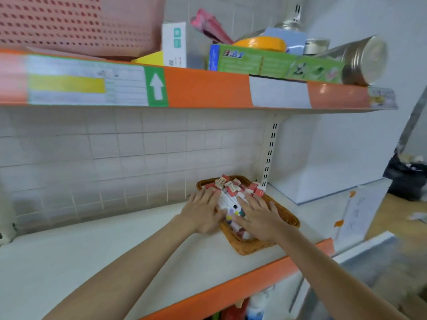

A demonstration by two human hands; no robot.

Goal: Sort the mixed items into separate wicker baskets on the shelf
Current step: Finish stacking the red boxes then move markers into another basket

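Shelf view, going left to right. Up top on the far left sits a pink perforated basket [69,24], then a white box [173,43], some pink packets [211,26], a long green carton [265,62] with an orange tape roll [261,43] behind it, and a metal canister [360,60] lying on its side at the right end.

Down on the white lower shelf [80,257], both arms reach in. The left hand [202,212] lies flat with fingers straight and slightly spread, pressing against the left side of a pile of small white and red items [233,192]. Right next to it, the right hand [260,218] does the same from the other side, fingers straight and a bit apart, resting on the pile. Neither hand is curled around anything. The pile sits inside a brown wicker basket [287,218], set near the shelf's right end by the slotted upright [270,153]. Can't tell what the items are, too blurry.
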